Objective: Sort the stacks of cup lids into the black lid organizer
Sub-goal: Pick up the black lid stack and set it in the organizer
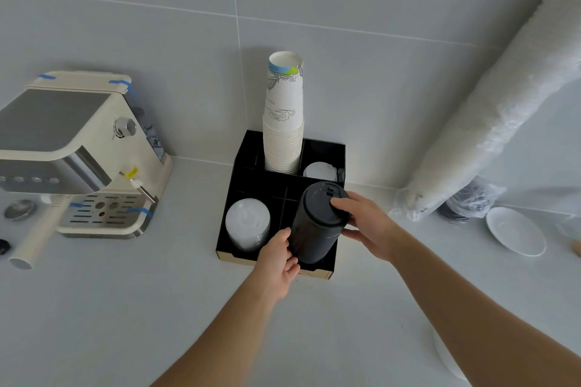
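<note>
On the grey tabletop (125,308), both hands, left hand (278,261) and right hand (364,226), grasp the black lid stack (317,223), seating it in the black lid organizer (232,185)'s front-right compartment; next, release.

Bottom of the black lid stack (317,223) is hidden by the left hand (278,264) and the front wall of the black lid organizer (239,256), so can't tell if it's actually sitting in the near right slot. Far left slot is just dark, no idea what's in there. The paper cup stack (284,122) covers the divider behind it. The white lids (320,171) far right are half blocked by the black stack. The coffee machine (78,151) gets cut off by the left edge. The long wrapped sleeve (490,110) runs out the top right corner, and the bagged dark stuff (468,201) behind it is too scrunched to make out.
</note>
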A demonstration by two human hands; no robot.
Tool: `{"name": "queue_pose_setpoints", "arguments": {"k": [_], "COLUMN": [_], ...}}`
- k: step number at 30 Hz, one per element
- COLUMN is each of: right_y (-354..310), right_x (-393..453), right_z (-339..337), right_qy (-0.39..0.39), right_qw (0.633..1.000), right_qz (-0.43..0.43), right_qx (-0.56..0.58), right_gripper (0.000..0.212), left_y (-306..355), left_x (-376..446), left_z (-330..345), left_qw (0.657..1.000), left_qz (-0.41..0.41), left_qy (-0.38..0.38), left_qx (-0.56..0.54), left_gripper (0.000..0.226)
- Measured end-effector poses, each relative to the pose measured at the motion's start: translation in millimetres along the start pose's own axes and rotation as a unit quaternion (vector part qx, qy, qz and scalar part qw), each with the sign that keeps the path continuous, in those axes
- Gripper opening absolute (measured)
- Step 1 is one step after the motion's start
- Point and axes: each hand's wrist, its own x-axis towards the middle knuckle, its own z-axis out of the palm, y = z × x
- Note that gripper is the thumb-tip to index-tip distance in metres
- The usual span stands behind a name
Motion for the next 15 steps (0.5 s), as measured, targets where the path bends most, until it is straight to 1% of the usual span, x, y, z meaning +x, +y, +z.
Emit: {"name": "queue_pose_setpoints", "arguments": {"k": [4, 8, 10, 12, 15], "right_y": [5, 8, 12, 16, 20], "right_x": [6, 7, 7, 7, 7], "right_z": [-6, -6, -2, 3, 5], "right_qy": [0.017, 0.030, 0.043, 0.049, 0.048], "right_qw": [1.000, 0.999, 0.997, 0.995, 0.996], "right_qz": [0.006, 0.009, 0.011, 0.000, -0.005], "right_qx": [-0.010, -0.031, -0.062, -0.089, -0.077], "right_gripper": [0.029, 0.024, 0.018, 0.014, 0.014], "left_y": [2, 3, 2, 1, 4], "left_x": [5, 10, 12, 11, 8], "left_z": [3, 4, 2, 0, -1], "left_qw": [1.000, 0.999, 0.999, 0.998, 0.994], "left_qz": [-0.003, -0.002, 0.001, 0.003, 0.020], "left_qy": [-0.005, 0.009, 0.015, 0.001, -0.030], "left_qx": [0.020, 0.036, 0.051, 0.070, 0.100], "left_gripper": [0.063, 0.064, 0.066, 0.068, 0.069]}}
